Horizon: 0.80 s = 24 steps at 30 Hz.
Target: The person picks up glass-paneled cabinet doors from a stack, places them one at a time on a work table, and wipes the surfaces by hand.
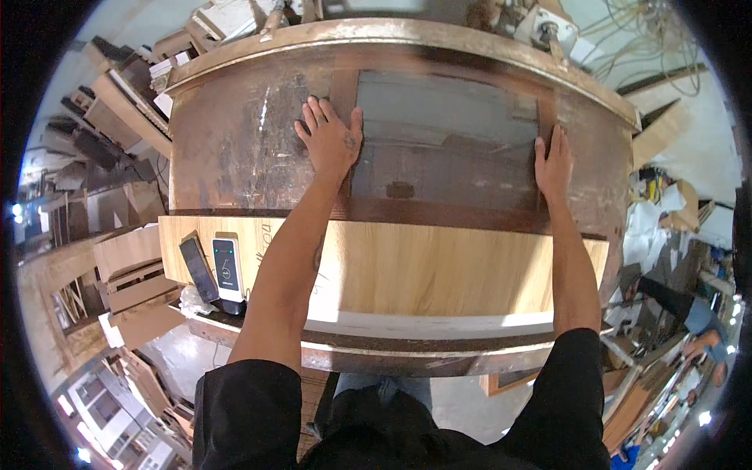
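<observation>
A brown-framed panel with a glass pane (446,117), which looks like a cabinet door, lies flat on the worn brown workbench (227,133). My left hand (330,141) rests at the frame's left side, fingers spread and thumb against its inner part. On the opposite side, my right hand (554,168) lies along the right side of the frame, fingers stretched out and thumb apart. Neither hand is wrapped round anything. Between me and the panel, a light wood-grain board (423,270) runs across the near part of the bench, under my forearms.
A dark phone (197,266) and a white device with a lit screen (227,266) stand on the board's left end. A raised wooden ledge (407,33) borders the bench's far side. Boards (129,266) are piled at left. Another person (709,337) is at far right.
</observation>
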Motion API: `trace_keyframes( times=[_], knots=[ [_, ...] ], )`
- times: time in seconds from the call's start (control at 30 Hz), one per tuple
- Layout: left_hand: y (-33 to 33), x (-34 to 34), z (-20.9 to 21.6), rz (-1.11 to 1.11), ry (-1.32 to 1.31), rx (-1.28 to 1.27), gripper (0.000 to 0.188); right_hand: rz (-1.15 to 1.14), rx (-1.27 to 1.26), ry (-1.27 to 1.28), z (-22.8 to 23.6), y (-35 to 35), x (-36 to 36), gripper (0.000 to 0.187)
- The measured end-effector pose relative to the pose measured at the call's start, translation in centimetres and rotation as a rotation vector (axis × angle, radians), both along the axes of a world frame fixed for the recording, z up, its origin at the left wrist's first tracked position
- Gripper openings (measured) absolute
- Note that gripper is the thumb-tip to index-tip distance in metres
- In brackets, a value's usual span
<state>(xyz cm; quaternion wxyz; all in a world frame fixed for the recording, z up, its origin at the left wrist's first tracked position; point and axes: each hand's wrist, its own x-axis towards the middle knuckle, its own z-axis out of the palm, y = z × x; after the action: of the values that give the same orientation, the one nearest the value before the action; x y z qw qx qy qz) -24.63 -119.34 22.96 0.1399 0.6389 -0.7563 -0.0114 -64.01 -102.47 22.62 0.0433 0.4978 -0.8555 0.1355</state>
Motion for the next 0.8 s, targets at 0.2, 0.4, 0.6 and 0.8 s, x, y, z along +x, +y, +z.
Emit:
trace_keyframes(
  times=[0.2,0.4,0.6,0.8],
  knots=[
    [0.1,-0.2,0.5,-0.003,0.033,0.033,0.074,-0.038,0.003,-0.061,0.9,0.5,0.5,0.069],
    [-0.4,-0.2,0.6,0.011,0.027,0.054,0.074,-0.074,-0.018,-0.015,0.8,-0.2,0.5,0.076],
    [-0.7,-1.0,1.1,0.023,-0.005,0.059,0.072,-0.071,-0.047,-0.146,1.5,-0.1,0.1,0.076],
    [-0.6,-1.8,-0.2,0.122,0.082,0.076,0.074,-0.003,-0.123,-0.212,0.2,1.0,-0.3,0.073]
  ],
)
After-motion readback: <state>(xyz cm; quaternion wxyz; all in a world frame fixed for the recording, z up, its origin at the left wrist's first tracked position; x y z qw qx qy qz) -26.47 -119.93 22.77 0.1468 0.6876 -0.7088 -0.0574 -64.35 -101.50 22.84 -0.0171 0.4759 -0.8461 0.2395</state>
